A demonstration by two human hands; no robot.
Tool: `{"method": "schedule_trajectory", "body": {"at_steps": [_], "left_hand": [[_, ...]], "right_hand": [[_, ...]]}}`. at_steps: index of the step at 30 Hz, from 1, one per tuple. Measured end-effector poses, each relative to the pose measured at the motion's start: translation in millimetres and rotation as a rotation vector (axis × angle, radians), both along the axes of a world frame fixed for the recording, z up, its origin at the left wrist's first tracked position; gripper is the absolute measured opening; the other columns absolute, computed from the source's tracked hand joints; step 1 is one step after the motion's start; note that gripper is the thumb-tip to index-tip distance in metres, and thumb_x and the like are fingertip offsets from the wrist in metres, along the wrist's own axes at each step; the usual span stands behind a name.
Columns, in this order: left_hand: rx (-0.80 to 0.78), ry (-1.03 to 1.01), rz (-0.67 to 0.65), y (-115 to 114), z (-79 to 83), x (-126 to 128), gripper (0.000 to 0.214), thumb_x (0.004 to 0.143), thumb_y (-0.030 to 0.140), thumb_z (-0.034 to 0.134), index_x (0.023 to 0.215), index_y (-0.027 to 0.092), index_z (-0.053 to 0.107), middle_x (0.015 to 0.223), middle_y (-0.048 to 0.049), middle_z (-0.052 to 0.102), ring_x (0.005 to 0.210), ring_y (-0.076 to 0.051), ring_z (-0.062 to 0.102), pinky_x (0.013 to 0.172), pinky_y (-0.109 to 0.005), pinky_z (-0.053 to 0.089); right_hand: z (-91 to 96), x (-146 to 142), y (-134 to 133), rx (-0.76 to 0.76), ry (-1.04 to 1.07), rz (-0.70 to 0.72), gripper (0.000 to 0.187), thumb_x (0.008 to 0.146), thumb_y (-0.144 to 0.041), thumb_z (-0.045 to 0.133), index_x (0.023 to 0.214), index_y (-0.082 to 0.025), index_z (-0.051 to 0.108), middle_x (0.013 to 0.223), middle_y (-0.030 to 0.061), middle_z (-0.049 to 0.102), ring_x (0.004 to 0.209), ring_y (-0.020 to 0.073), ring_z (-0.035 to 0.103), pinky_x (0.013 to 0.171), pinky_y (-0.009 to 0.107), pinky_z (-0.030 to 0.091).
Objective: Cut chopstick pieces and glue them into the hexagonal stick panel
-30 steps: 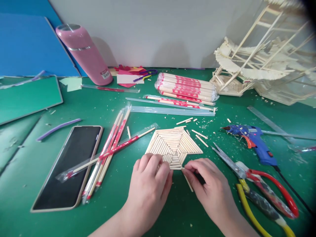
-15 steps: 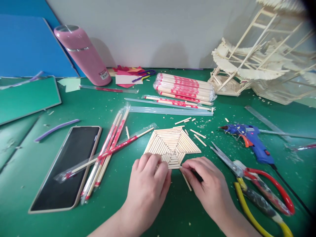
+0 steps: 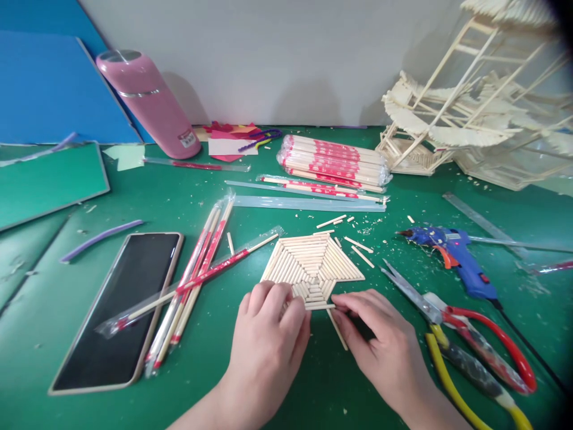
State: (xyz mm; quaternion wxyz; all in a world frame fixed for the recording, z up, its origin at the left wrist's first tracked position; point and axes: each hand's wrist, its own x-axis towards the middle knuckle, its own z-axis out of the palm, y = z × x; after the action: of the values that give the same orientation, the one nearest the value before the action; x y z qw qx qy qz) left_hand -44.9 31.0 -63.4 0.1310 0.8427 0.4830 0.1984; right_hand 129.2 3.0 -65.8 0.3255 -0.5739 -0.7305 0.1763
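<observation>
A flat panel of glued wooden sticks [image 3: 313, 263] lies on the green mat [image 3: 277, 370], its sticks laid in nested angles. My left hand [image 3: 268, 340] rests on its near left edge, fingers curled down onto the sticks. My right hand [image 3: 380, 340] pinches a short wooden stick [image 3: 321, 307] against the panel's near edge. Another loose stick [image 3: 336, 329] lies under my right fingers.
A phone [image 3: 120, 310] and wrapped chopsticks [image 3: 197, 280] lie left. A chopstick bundle [image 3: 333, 161] and clear glue rods [image 3: 308, 203] sit behind the panel. Right: blue glue gun [image 3: 452, 257], pliers with red and yellow handles [image 3: 465, 340], stick model [image 3: 474, 119]. A pink bottle [image 3: 147, 101] stands back left.
My right fingers have shifted a little, setting the short stick along the panel's near edge. The view has tilted slightly; my left hand stays on the panel.
</observation>
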Motion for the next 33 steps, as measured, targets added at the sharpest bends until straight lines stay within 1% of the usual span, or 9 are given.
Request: {"method": "schedule_trajectory", "body": {"at_steps": [4, 9, 17, 33], "left_hand": [[0.007, -0.001, -0.004, 0.4, -0.5, -0.1, 0.01, 0.082, 0.014, 0.049, 0.076, 0.019, 0.056, 0.083, -0.006, 0.056, 0.079, -0.022, 0.046, 0.066, -0.036, 0.044], [0.008, -0.007, -0.001, 0.7, 0.7, -0.2, 0.009, 0.081, 0.013, 0.05, 0.077, 0.019, 0.056, 0.083, -0.0061, 0.056, 0.079, -0.022, 0.046, 0.066, -0.036, 0.044], [0.012, 0.001, -0.001, 0.8, -0.1, -0.4, 0.008, 0.081, 0.014, 0.05, 0.077, 0.018, 0.056, 0.083, -0.006, 0.056, 0.079, -0.022, 0.046, 0.067, -0.036, 0.044], [0.014, -0.01, 0.0, 0.4, -0.7, 0.1, 0.008, 0.081, 0.014, 0.051, 0.077, 0.017, 0.057, 0.083, -0.0062, 0.056, 0.078, -0.022, 0.045, 0.067, -0.037, 0.043]], "right_hand": [[0.5, 0.0, -0.4, -0.019, -0.014, -0.008, 0.018, 0.083, -0.014, 0.051, 0.1, -0.018, 0.055, 0.077, 0.0043, 0.06, 0.072, 0.0167, 0.056, 0.062, 0.031, 0.048], [0.0, 0.2, -0.7, -0.043, -0.037, -0.003, 0.015, 0.085, -0.015, 0.05, 0.098, -0.016, 0.058, 0.082, 0.0062, 0.061, 0.076, 0.0171, 0.056, 0.064, 0.031, 0.048], [-2.0, 0.6, -0.2, -0.057, -0.038, 0.002, 0.016, 0.085, -0.015, 0.049, 0.097, -0.018, 0.06, 0.082, 0.0052, 0.061, 0.076, 0.0165, 0.056, 0.065, 0.029, 0.048], [-4.7, 0.1, -0.2, -0.097, -0.024, 0.01, 0.012, 0.087, -0.016, 0.048, 0.095, -0.019, 0.057, 0.083, 0.004, 0.059, 0.077, 0.0159, 0.051, 0.066, 0.031, 0.043]]}}
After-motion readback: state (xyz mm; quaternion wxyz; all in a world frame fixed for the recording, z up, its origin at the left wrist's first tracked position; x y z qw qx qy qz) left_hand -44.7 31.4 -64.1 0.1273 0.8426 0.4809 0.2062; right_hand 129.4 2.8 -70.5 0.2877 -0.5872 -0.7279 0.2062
